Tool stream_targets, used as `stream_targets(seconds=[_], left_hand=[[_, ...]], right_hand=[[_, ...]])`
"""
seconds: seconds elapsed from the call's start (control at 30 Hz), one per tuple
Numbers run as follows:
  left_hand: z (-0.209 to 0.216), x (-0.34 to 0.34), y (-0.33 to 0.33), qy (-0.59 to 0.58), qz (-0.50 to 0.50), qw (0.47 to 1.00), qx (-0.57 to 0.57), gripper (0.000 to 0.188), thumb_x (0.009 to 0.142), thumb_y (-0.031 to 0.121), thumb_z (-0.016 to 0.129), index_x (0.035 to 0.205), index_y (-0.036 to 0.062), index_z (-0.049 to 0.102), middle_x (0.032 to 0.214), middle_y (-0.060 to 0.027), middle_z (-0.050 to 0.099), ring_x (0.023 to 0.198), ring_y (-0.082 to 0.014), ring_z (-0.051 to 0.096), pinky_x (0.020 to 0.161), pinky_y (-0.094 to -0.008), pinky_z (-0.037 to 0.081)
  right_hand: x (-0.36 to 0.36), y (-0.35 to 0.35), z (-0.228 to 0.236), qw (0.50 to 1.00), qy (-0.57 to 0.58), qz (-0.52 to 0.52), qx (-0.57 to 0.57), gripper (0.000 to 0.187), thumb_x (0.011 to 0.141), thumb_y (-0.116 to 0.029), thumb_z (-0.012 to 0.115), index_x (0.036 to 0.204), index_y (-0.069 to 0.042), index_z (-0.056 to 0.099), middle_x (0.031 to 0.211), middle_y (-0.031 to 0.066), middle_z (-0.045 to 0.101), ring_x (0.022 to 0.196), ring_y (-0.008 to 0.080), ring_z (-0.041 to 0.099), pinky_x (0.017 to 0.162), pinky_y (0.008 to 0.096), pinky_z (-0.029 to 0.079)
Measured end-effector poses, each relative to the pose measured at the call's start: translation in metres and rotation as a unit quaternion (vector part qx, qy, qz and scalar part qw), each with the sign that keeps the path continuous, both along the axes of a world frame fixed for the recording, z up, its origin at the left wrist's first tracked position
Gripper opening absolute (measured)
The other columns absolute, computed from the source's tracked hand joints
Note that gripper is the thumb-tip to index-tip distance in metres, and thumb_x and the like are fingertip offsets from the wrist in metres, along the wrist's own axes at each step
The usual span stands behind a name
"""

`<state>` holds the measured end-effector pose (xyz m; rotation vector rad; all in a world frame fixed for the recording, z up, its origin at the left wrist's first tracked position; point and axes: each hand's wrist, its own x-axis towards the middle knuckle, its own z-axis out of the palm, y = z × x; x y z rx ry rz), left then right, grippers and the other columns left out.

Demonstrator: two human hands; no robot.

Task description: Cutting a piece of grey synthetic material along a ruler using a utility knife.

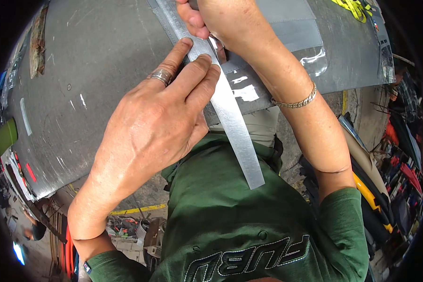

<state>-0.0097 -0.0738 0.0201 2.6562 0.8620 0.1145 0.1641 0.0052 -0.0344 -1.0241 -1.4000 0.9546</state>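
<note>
A long metal ruler [232, 122] lies slantwise over the front edge of the grey work table [94, 94], its near end sticking out in front of my green shirt. My left hand [150, 113] presses the ruler down with outstretched fingertips; a ring is on one finger. Just beyond, at the top edge of the view, my right hand [221, 19] is curled beside the ruler. Something dark shows between its fingers, but its kind is hidden. Under the ruler and my right forearm lies a grey sheet of material [291, 35] with a clear plastic piece [315, 61] at its corner.
Yellow straps [352, 8] lie at the far right of the table. A camouflage-patterned strip [37, 42] lies at the far left, with a green roll [4, 137] at the left edge. Rolls of material [366, 164] and piled fabrics stand at the right, below table height.
</note>
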Motion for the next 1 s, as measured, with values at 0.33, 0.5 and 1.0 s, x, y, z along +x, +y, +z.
stream_targets(seconds=[0.33, 0.5, 1.0], left_hand=[[-0.002, -0.001, 0.000, -0.002, 0.004, 1.000, -0.005, 0.053, 0.082, 0.002, 0.065, 0.136, 0.0068, 0.064, 0.140, -0.0105, 0.059, 0.146, -0.0325, 0.048, 0.107, -0.0430, 0.055], [-0.001, -0.002, 0.000, 0.001, 0.006, 1.000, -0.003, 0.054, 0.082, 0.001, 0.065, 0.136, 0.0069, 0.063, 0.141, -0.0102, 0.059, 0.146, -0.0323, 0.047, 0.108, -0.0431, 0.055], [-0.001, 0.000, 0.000, -0.008, 0.001, 1.000, -0.005, 0.054, 0.081, 0.001, 0.066, 0.136, 0.0062, 0.063, 0.141, -0.0104, 0.059, 0.145, -0.0326, 0.048, 0.106, -0.0432, 0.056]], right_hand=[[-0.003, 0.003, 0.008, 0.946, -0.256, -0.098, 0.172, 0.021, 0.107, -0.011, 0.043, 0.115, 0.005, 0.053, 0.073, 0.0103, 0.058, 0.049, 0.0174, 0.053, 0.046, 0.0321, 0.047], [-0.002, -0.004, 0.017, 0.982, 0.065, 0.057, -0.167, 0.023, 0.107, -0.013, 0.043, 0.116, 0.006, 0.053, 0.072, 0.0096, 0.057, 0.046, 0.0168, 0.052, 0.045, 0.0317, 0.046], [-0.001, 0.005, 0.005, 0.800, -0.383, -0.260, 0.381, 0.058, 0.112, -0.046, 0.032, 0.102, 0.004, 0.059, 0.062, 0.0056, 0.054, 0.042, 0.0135, 0.046, 0.041, 0.0284, 0.038]])
